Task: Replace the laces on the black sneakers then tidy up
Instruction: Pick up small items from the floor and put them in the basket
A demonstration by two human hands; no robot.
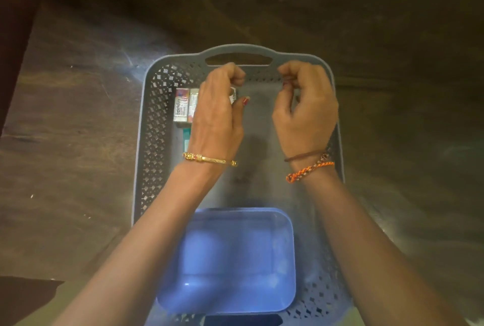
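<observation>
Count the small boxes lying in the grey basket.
2 plainly visible: a Camlin box by the basket's left wall, and a second box beside it. A teal item below, partly hidden under the left hand, may be another.

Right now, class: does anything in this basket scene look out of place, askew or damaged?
Nothing looks spilled or damaged. The odd part: no sneakers or laces are visible, only the grey basket, small boxes and a blue tub.
</observation>
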